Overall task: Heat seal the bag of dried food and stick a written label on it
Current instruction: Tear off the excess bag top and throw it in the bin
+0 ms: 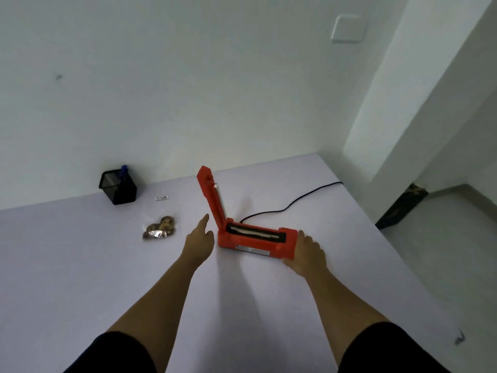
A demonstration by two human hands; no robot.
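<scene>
Resting flat: right hand [306,254] on boxy red sealer [255,236] | left hand [200,238] open, empty | crinkly clear bag [158,229]

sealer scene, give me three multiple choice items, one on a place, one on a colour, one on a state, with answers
1. Where does the bag lie?
A. left of the sealer
B. inside the sealer
C. in the pen holder

2. What colour is the sealer?
A. blue
B. red
C. white

3. How is the sealer's lid?
A. shut flat
B. raised open
C. taken off

Answers: 1 A, the bag rests on the table beyond the left hand. 2 B, body and lid are both red. 3 B, the lid stands up from its hinge, baring the sealing strip, while the right hand touches the sealer's other end.
</scene>
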